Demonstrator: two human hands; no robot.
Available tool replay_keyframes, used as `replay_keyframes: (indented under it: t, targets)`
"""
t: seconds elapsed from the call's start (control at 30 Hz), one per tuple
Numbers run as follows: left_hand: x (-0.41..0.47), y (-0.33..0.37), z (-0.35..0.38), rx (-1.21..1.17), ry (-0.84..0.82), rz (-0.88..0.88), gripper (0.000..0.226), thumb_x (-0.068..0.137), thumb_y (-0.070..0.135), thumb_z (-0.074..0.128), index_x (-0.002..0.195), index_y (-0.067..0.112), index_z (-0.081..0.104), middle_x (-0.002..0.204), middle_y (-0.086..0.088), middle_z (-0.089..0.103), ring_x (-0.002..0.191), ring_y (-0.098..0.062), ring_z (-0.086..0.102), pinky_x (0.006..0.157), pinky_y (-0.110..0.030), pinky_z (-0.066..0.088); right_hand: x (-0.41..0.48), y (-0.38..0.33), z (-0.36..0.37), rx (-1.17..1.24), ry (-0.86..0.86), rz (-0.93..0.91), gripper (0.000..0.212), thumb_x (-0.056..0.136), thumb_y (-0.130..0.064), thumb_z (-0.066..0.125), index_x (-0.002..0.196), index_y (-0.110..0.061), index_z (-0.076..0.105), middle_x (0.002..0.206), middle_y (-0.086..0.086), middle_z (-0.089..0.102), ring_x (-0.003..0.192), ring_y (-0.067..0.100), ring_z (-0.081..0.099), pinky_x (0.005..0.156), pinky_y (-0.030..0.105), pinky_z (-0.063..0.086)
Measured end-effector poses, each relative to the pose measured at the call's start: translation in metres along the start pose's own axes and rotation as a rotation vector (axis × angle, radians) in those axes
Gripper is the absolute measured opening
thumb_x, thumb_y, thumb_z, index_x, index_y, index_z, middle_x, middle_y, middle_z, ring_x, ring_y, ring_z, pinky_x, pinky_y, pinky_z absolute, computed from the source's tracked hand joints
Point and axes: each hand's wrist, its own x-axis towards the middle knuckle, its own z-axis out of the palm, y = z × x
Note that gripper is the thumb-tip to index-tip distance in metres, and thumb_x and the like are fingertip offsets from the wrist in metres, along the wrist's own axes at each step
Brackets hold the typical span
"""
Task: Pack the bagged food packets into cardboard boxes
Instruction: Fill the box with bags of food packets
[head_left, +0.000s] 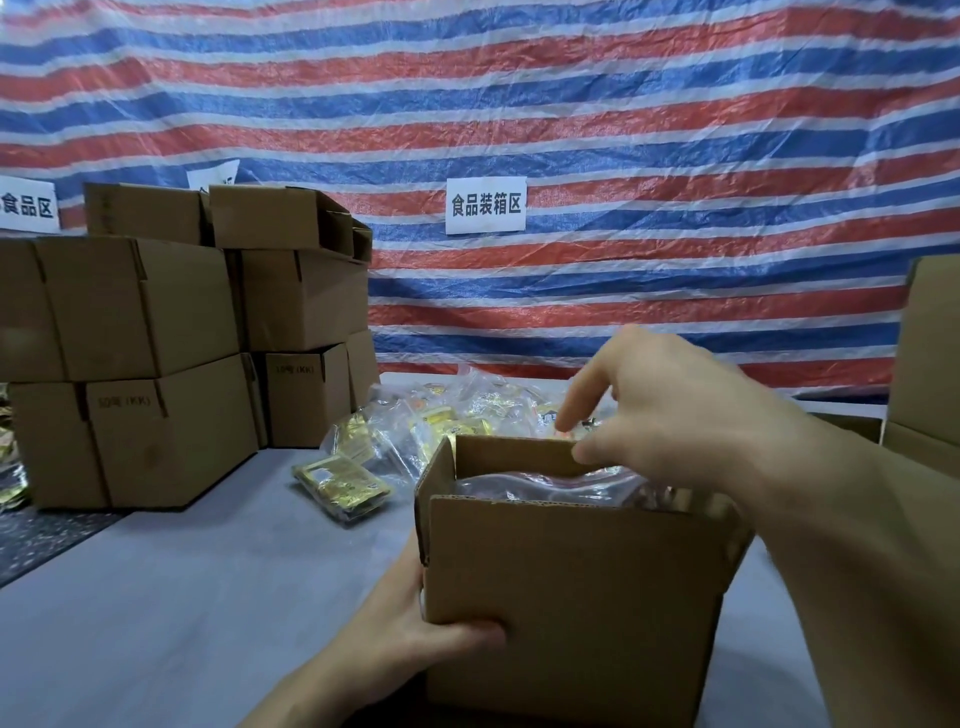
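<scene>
An open brown cardboard box (571, 582) is seen standing on the grey table (182, 597), close to the camera, with its flaps raised. Inside it, crinkled clear plastic bagging (540, 483) is seen reaching almost to the rim; the packets within cannot be made out. The box is gripped at its lower left corner by the left hand (415, 623), the thumb being laid across the front face and the fingers hidden behind the side. The right hand (675, 410) is held over the far rim with its fingers bent downward, the tips at the far flap's edge; whether anything is pinched cannot be told. Just behind the box, a heap of clear bags filled with gold-yellow food packets (447, 421) is piled on the table, and one such bag (340, 486) is laid apart to the left. Closed brown cartons (156, 332) are stacked at the left, before a red, blue and white striped tarpaulin (623, 130) bearing a white paper sign (485, 204).
</scene>
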Motion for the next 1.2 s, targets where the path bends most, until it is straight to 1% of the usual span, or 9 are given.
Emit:
replay_keyframes:
  t: [0.07,0.13,0.27,0.4,0.63,0.73,0.83,0.97,1.2]
  targets:
    - [0.0,0.0,0.0,0.004,0.0,-0.005,0.104,0.058,0.06,0.092,0.145,0.024,0.045,0.13,0.015,0.066,0.122,-0.005,0.062,0.092,-0.016,0.05,-0.003,-0.005,-0.002,0.057,-0.055,-0.061,0.012,0.091,-0.022,0.07,0.092,-0.032,0.077,0.087,-0.016,0.068,0.083,0.008,0.064,0.077,0.033,0.06]
    - [0.0,-0.001,0.0,0.001,0.002,-0.005,0.1,0.06,0.055,0.092,0.144,0.023,0.046,0.13,0.014,0.067,0.121,-0.006,0.062,0.092,-0.016,0.051,-0.003,-0.009,0.003,0.058,-0.276,-0.016,0.021,0.099,-0.038,0.058,0.099,-0.029,0.078,0.089,-0.013,0.071,0.083,0.006,0.066,0.078,0.028,0.057]
    - [0.001,-0.002,0.0,-0.011,-0.002,-0.02,0.103,0.058,0.055,0.092,0.144,0.025,0.044,0.131,0.012,0.067,0.122,-0.009,0.062,0.093,-0.019,0.052,0.008,-0.007,0.028,-0.089,-0.609,0.132,0.07,0.098,-0.072,0.024,0.124,-0.025,0.069,0.139,-0.004,0.06,0.131,0.018,0.053,0.111,0.042,0.037]
    - [0.001,-0.001,0.001,-0.017,0.002,-0.032,0.107,0.055,0.06,0.092,0.145,0.03,0.043,0.132,0.012,0.066,0.124,-0.009,0.061,0.095,-0.021,0.052,0.017,0.001,0.042,-0.009,-0.677,0.176,0.08,0.094,-0.078,0.015,0.15,-0.03,0.046,0.163,-0.001,0.032,0.152,0.022,0.024,0.124,0.046,0.014]
    - [0.001,-0.002,0.0,-0.019,0.006,-0.048,0.103,0.059,0.048,0.092,0.146,0.025,0.043,0.131,0.009,0.067,0.122,-0.011,0.063,0.094,-0.022,0.053,0.018,0.005,0.043,0.073,-0.693,0.207,0.09,0.084,-0.089,0.016,0.153,-0.036,0.038,0.166,-0.004,0.024,0.154,0.022,0.017,0.122,0.047,0.009]
    - [0.001,-0.003,-0.002,-0.014,-0.006,-0.037,0.094,0.062,0.044,0.089,0.144,0.027,0.046,0.13,0.007,0.068,0.123,-0.013,0.063,0.095,-0.025,0.053,0.018,0.003,0.038,0.074,-0.687,0.201,0.087,0.086,-0.087,0.015,0.134,-0.032,0.063,0.147,-0.002,0.055,0.138,0.02,0.047,0.12,0.044,0.027]
    - [0.002,-0.003,-0.003,-0.023,-0.029,-0.024,0.088,0.066,0.042,0.09,0.143,0.026,0.049,0.131,0.003,0.068,0.122,-0.016,0.063,0.095,-0.028,0.054,0.016,0.004,0.026,0.13,-0.672,0.185,0.077,0.092,-0.08,0.019,0.103,-0.029,0.076,0.101,-0.006,0.076,0.097,0.011,0.071,0.096,0.036,0.052]
    - [0.001,-0.007,-0.011,-0.039,0.033,-0.05,0.097,0.059,0.047,0.093,0.142,0.02,0.05,0.128,0.002,0.07,0.118,-0.015,0.066,0.091,-0.025,0.055,0.022,0.019,0.013,0.286,-0.41,0.127,0.065,0.097,-0.071,0.023,0.096,-0.027,0.072,0.077,-0.004,0.074,0.07,0.01,0.07,0.066,0.025,0.052]
    - [0.001,-0.013,-0.025,-0.143,0.132,-0.08,0.081,0.056,0.038,0.089,0.129,0.024,0.056,0.117,0.003,0.074,0.106,-0.017,0.072,0.081,-0.023,0.058,0.052,0.066,0.028,0.61,0.099,0.183,0.068,0.104,-0.059,0.026,0.085,-0.014,0.073,0.055,0.0,0.062,0.045,0.01,0.051,0.055,0.031,0.039]
